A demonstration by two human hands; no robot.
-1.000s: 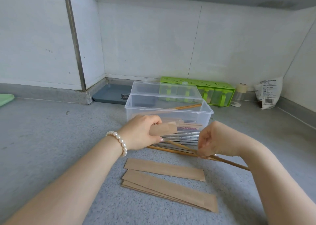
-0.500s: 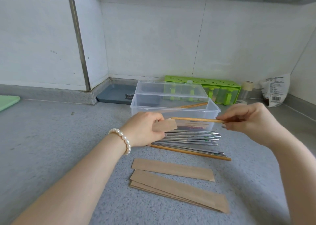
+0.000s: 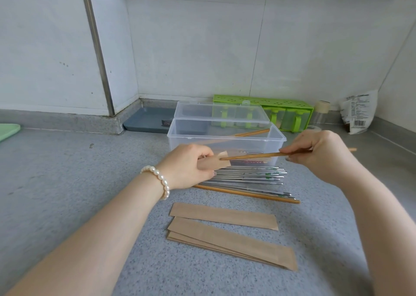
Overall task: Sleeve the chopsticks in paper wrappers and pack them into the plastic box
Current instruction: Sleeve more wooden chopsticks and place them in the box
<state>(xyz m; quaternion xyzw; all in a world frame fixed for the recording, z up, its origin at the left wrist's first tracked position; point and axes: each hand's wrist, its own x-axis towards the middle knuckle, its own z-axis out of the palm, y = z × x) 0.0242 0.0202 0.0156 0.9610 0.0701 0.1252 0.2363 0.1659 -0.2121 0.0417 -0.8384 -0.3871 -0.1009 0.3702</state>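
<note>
My left hand (image 3: 188, 167) grips a brown paper wrapper (image 3: 217, 163), only its open end showing past my fingers. My right hand (image 3: 319, 151) pinches wooden chopsticks (image 3: 254, 155) held level, their tips touching the wrapper's mouth. Behind them stands the clear plastic box (image 3: 225, 138) with its lid up and a sleeved pair leaning inside. Loose metal chopsticks (image 3: 249, 176) and a wooden chopstick (image 3: 247, 194) lie on the counter in front of the box. A stack of flat paper wrappers (image 3: 227, 235) lies nearer to me.
At the back wall are a green seasoning rack (image 3: 286, 113), a small jar (image 3: 320, 114), a white bag (image 3: 358, 113) and a grey-blue tray (image 3: 148, 120). A pale green board (image 3: 7, 130) shows at the left edge. The grey speckled counter (image 3: 67, 183) runs all around.
My right hand lifted the wooden chopsticks from the counter pile, raised them level and moved their tips left to the wrapper's mouth. My left hand stayed in place with the wrapper.
</note>
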